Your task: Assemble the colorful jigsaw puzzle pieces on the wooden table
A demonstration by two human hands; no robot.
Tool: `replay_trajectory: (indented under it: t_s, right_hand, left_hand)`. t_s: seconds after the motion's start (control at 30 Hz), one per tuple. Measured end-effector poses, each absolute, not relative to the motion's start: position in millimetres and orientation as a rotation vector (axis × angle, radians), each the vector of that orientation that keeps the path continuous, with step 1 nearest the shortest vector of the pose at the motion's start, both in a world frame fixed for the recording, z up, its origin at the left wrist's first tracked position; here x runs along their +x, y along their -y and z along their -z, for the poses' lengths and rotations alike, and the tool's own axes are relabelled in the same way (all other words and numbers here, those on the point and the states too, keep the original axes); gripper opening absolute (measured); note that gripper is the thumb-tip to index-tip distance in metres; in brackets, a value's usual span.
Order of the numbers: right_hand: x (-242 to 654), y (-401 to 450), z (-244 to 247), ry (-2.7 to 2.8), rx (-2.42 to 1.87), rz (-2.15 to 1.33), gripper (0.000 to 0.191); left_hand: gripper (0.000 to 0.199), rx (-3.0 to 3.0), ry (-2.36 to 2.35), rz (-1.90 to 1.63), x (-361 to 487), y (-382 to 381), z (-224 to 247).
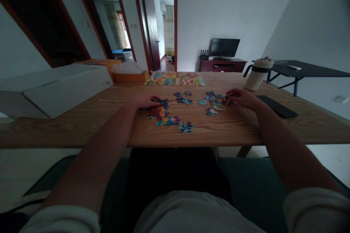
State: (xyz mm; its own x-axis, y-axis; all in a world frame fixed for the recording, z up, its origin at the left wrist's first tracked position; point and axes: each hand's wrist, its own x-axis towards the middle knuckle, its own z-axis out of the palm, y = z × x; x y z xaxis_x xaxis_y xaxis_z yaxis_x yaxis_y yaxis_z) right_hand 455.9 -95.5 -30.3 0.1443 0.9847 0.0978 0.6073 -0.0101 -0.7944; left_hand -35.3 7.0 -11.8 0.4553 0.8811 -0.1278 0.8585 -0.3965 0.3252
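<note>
Joined jigsaw puzzle pieces (163, 113) form a partial picture in brown, blue and yellow on the wooden table. At its upper left edge rests my left hand (144, 101), fingers extended over the pieces. My right hand (240, 98) is closed at the fingertips on a dark puzzle piece (225, 100), beside a cluster of loose pieces (213, 96). More pieces (183, 100) lie between the hands. One blue-and-purple group (186, 127) sits nearer the table's front edge. My right hand hides part of the piece it holds.
A colourful picture sheet (175, 79) lies toward the back of the table (218, 131). On the left stand a white box (68, 87) and an orange box (131, 76). A beige bottle (259, 74) and a black phone-like slab (276, 106) are on the right.
</note>
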Motion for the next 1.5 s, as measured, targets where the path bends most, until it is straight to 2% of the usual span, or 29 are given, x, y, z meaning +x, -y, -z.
replay_trajectory:
  t_s: [0.2,0.43,1.13,1.33,1.5]
  right_hand:
    - [457,93,30,1.538,-1.657,-0.735,0.02]
    - [460,91,33,1.554,-1.64,-0.734,0.02]
    - [449,87,37,1.58,-1.713,-0.585,0.011]
    - [413,85,31,1.557,-1.573,-0.629,0.012]
    - [332,51,17,1.835,-1.415,-0.645,0.017]
  left_hand:
    - [0.069,2.364,-1.465,-0.06,-35,-5,9]
    - [0.062,2.403,-1.431,-0.091,-39,-17,16]
    - [0.069,2.365,-1.473,-0.061,-35,-4,9]
    - [0.069,2.375,-1.468,-0.066,-34,-4,9]
    - [0.064,2.369,-1.461,-0.078,-33,-9,14]
